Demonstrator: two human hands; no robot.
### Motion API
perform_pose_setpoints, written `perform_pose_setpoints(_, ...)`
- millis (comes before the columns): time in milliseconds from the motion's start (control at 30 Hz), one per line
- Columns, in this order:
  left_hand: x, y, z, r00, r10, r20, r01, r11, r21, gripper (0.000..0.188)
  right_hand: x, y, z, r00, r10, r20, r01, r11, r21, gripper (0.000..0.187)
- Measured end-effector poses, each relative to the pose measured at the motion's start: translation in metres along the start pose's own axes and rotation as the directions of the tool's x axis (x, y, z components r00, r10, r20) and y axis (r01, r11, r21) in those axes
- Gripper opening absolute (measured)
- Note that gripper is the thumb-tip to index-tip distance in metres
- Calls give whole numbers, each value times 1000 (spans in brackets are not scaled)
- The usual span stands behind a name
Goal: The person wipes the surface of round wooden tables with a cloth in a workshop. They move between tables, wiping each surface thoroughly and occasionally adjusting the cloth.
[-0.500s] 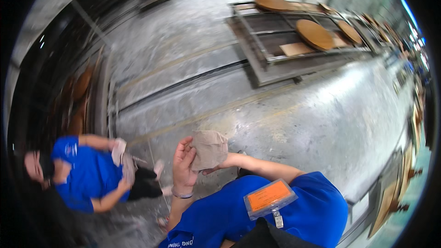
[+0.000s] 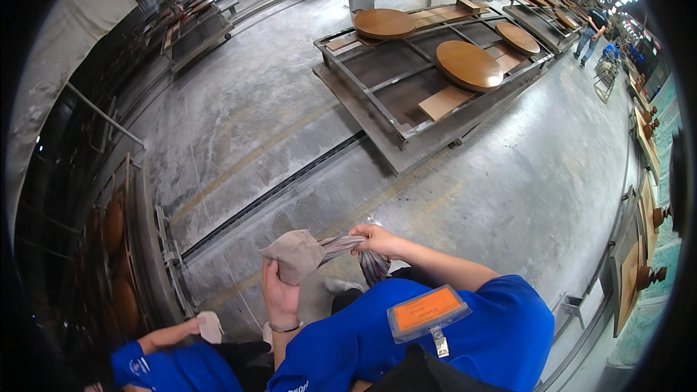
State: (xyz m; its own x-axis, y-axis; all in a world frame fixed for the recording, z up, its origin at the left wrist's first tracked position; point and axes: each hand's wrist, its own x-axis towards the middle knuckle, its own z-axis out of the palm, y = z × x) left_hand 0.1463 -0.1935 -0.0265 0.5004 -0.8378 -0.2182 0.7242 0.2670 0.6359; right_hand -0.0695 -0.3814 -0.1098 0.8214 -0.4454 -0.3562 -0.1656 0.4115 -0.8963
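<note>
In front of my chest, my left hand (image 2: 282,292) holds up a beige piece of cloth or abrasive sheet (image 2: 294,255), which covers most of its fingers. A crumpled striped grey rag (image 2: 341,247) runs from beside that piece to my right hand (image 2: 379,241). Those right fingers are closed around the rag, and its loose end (image 2: 375,267) hangs below them. Whether the rag touches the beige piece or passes behind it, I cannot tell.
Ahead, a low metal-framed cart (image 2: 392,94) carries round wooden tops (image 2: 468,65) and flat boards. A floor rail (image 2: 272,192) leads toward it. A co-worker in blue (image 2: 181,366) at lower left holds a pale piece (image 2: 210,327). Panels (image 2: 628,276) line the right side.
My right hand has drawn away to the right from behind the beige piece, and the striped rag now shows between my hands. The view has shifted; the co-worker sits lower in it.
</note>
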Motion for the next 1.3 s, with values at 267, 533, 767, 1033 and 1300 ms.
perform_pose_setpoints(267, 142, 90, -75, 986, 17, -168, 71, 860, 506, 20, 164, -89, -2, 946, 28, -322, -27, 1000, 5, 55)
perform_pose_setpoints(533, 332, 123, 12, 951, -240, 193, 72, 785, 615, 18, 269, -183, -11, 994, -25, -104, 53, 960, 275, 56)
perform_pose_setpoints(767, 503, 95, 64, 899, -316, 303, -16, 668, 744, 22, 372, -227, -79, 988, -150, -40, 155, 958, 242, 60)
perform_pose_setpoints(1033, 690, 102, 85, 831, -492, 262, 328, 811, 484, 55, 496, -327, -139, 968, -227, 109, 152, 872, 465, 49)
perform_pose_setpoints(1300, 803, 73, 80, 687, -704, 179, 678, 710, 191, 59, 635, -410, -218, 974, -224, -29, 187, 726, 662, 47)
